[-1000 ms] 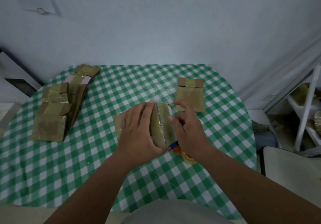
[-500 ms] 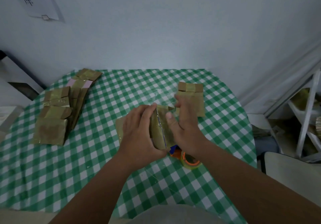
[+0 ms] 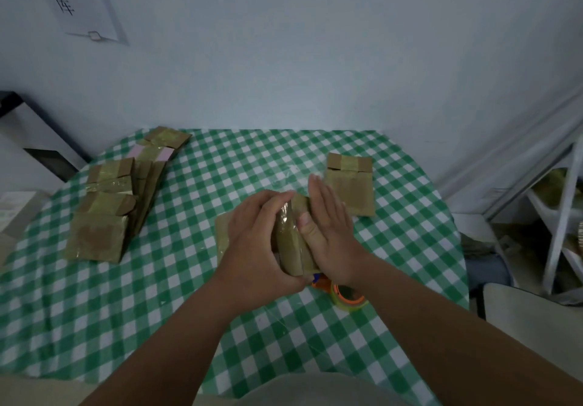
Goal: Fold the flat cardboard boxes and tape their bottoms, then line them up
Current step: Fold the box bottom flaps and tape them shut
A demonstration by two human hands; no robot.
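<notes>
- The left hand (image 3: 252,241) is gripping a small brown cardboard box (image 3: 291,238) above the middle of the tabletop (image 3: 220,178), its fingers (image 3: 268,204) curling over the box's left side and clamping on it.
- The right hand (image 3: 331,232) is lying flat against the box's right side, fingers straight and together, with the thumb (image 3: 307,226) pressing on the taped face.
- A strip of clear tape is running along the box's upward face between the two hands.
- A flat brown box (image 3: 350,191) is lying on the green checked cloth just beyond the right hand.
- A group of taped boxes (image 3: 107,210) is sitting at the tabletop's left side, well apart from the hands.
- A tape roll (image 3: 348,298) with an orange core is resting on the tabletop just beneath the right wrist.
</notes>
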